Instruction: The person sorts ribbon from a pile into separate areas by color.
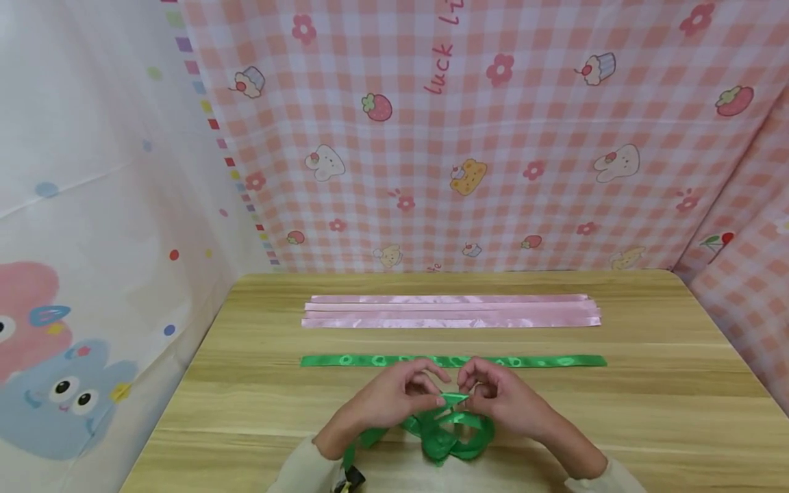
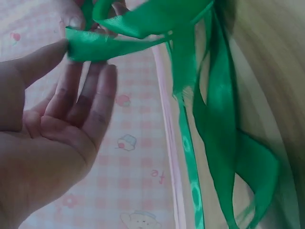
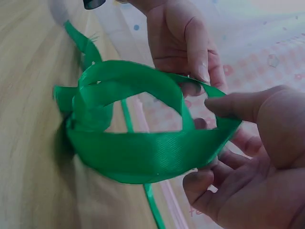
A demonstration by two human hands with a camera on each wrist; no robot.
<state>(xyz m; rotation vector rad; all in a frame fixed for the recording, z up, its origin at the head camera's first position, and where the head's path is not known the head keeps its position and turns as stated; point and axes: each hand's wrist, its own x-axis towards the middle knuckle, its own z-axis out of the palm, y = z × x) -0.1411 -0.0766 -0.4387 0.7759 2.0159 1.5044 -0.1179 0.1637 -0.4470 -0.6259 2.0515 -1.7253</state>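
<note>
A looped green satin ribbon (image 1: 439,446) is held up in front of me, its loops gathered together and its tails hanging below. My left hand (image 1: 391,398) pinches one part of the ribbon between thumb and fingers; in the left wrist view the thumb tip meets the edge of a green loop (image 2: 102,46). From the other side, my right hand (image 1: 511,402) pinches the same ribbon. In the right wrist view its thumb lies inside a wide loop (image 3: 143,155), with the fingers on the outer side. The gathered middle is partly hidden.
Beyond the hands, a straight green ribbon strip (image 1: 345,360) lies across the wooden table (image 1: 246,411). Several pink ribbon strips (image 1: 444,322) lie side by side behind it. A small black object (image 1: 353,478) is by the left sleeve. Patterned cloth (image 1: 431,137) hangs at the back.
</note>
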